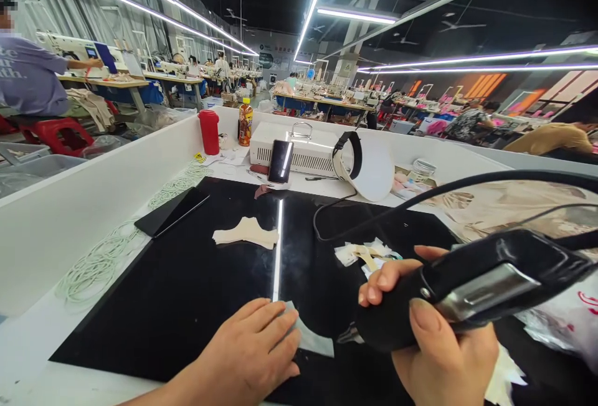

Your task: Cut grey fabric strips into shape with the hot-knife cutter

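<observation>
My right hand [434, 344] is wrapped round a black corded hand tool [476, 284], whose tip points down at the black work mat [177, 287]. My left hand [247, 350] lies flat with fingers together, pressing a thin pale translucent fabric piece [313, 339] onto the mat just left of the tool's tip. The tool's black cable [420, 197] arcs away over the mat to the right. A small stack of cream fabric pieces [247, 233] rests mid-mat. More small cut pieces [364, 253] lie just beyond my right hand.
A phone [171, 211] lies at the mat's left edge beside coils of white cord [107, 253]. At the back stand a red bottle [209, 132], a drink bottle [245, 122], a white box [303, 147] with a propped phone [280, 162]. Beige fabric [514, 207] is piled right. Other people work at distant tables.
</observation>
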Motion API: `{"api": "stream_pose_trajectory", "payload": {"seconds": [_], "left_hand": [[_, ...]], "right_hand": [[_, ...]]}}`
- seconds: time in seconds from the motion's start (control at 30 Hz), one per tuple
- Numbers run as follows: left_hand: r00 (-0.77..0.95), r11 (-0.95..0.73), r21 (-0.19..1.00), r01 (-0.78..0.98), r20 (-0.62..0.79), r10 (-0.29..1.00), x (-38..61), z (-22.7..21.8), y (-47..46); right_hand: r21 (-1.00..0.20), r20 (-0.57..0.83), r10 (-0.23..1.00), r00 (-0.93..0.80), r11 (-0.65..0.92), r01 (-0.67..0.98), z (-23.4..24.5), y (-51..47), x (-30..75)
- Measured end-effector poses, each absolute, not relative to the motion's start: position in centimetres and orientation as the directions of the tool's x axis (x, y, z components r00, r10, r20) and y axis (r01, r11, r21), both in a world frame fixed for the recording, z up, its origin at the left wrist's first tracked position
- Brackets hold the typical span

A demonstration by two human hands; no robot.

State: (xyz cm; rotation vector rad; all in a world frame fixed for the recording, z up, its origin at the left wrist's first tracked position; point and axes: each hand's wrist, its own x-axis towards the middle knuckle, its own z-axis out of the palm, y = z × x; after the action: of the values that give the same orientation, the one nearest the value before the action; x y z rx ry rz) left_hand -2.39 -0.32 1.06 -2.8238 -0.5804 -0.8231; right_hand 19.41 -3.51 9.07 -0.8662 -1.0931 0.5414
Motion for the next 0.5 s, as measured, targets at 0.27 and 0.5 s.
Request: {"api": "stream_pose_trajectory", "payload": {"seconds": [0.27,0.5], "left_hand": [[0.818,-0.947,0.145,0.287,0.477,0.322,-1.5,2.4,-0.7],[0.854,-0.946,0.180,0.270,0.409,0.322,-1.0,1.9,-0.6]], "right_hand": [[-0.832,0.519,0.785,0.340,0.554,-0.009,8.2,-3.7,19.0],[-0.833,0.528,0.787,0.320,0.553,0.017,8.3,-3.6,19.0]]}}
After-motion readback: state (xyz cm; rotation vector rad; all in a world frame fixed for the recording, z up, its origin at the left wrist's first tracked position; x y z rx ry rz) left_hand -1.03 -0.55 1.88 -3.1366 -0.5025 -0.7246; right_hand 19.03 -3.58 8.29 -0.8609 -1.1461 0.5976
